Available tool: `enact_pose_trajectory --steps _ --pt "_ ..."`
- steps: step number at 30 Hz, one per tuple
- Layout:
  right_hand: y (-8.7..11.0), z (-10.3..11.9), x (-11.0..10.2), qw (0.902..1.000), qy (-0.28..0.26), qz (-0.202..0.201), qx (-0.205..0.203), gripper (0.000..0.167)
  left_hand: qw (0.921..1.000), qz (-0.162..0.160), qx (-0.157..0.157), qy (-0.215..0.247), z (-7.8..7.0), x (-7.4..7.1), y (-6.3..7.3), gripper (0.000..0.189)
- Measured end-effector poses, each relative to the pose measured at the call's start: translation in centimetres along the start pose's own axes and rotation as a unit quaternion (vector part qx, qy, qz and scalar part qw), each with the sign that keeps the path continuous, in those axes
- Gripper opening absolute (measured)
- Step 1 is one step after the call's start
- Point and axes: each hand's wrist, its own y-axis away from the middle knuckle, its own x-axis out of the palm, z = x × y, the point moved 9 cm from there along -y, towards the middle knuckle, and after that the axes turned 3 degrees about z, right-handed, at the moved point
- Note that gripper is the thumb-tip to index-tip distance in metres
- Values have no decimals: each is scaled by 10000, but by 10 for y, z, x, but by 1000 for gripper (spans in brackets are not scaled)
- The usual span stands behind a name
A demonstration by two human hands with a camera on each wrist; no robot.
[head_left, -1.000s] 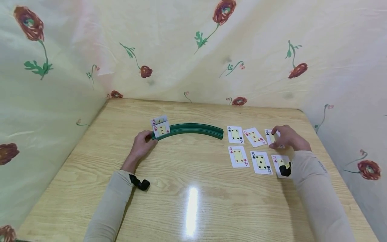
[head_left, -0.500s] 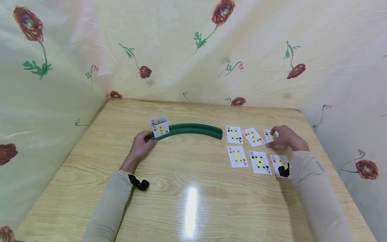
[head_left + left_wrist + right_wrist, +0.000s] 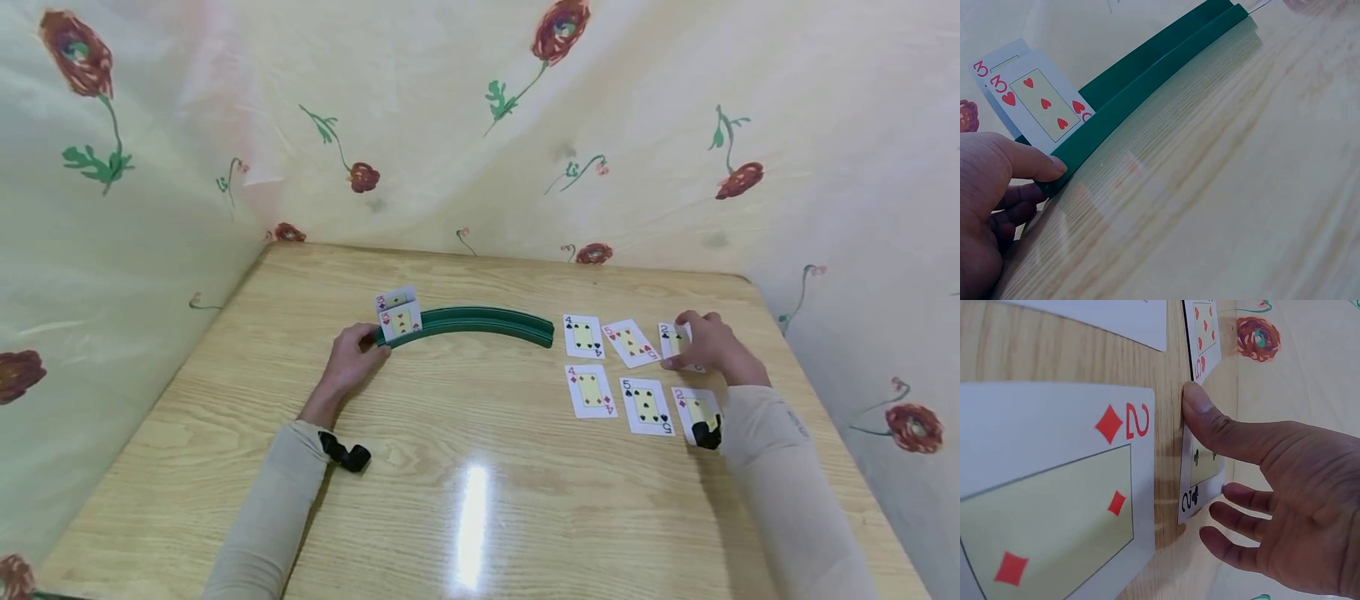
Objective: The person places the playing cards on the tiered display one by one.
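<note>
My left hand (image 3: 348, 362) pinches the left end of a curved green card holder (image 3: 483, 320) between thumb and fingers. Two playing cards stand upright in its slot at that end: a three of hearts (image 3: 1045, 104) in front, with a red three (image 3: 1004, 64) partly hidden behind it. At the right, my right hand (image 3: 714, 346) spans a two of clubs (image 3: 1200, 467), with its thumb (image 3: 1196, 400) on one edge and the index finger over the far edge. That card lies low over the table, half covered by the hand in the head view.
Face-up on the wooden table (image 3: 450, 417) lie a black four (image 3: 583, 336), a five of hearts (image 3: 632, 342), a four of diamonds (image 3: 591, 390), a black five (image 3: 647, 406) and a two of diamonds (image 3: 688, 406). Flowered cloth (image 3: 435, 108) surrounds the table's back and sides.
The right thumb and fingers have shifted slightly about the two of clubs. The left hand, card holder and remaining cards keep their places; the head view moves a little.
</note>
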Motion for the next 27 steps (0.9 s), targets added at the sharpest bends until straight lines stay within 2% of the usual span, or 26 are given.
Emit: enact_pose_trajectory --steps 3,7,9,15,19,23,27 --pt "2 0 -1 9998 -57 -209 32 110 10000 -15 69 19 -3 -1 1 37" --pt "7 3 -3 9989 44 -463 -19 118 10000 7 49 48 -4 0 1 37" --pt "10 5 -3 9981 127 -606 -73 117 10000 8 34 36 -4 0 1 36" --pt "14 9 -6 9920 348 -1177 -314 95 10000 -28 65 41 -3 0 1 35" --pt "16 7 -8 9878 331 -1497 -260 102 10000 -53 44 -4 -2 0 1 34" --pt "17 3 -8 9869 376 -1563 -137 108 9999 -76 41 -72 -1 0 1 34" --pt "20 -1 -8 9888 398 -1438 -17 106 9999 -73 18 -68 0 0 0 34"
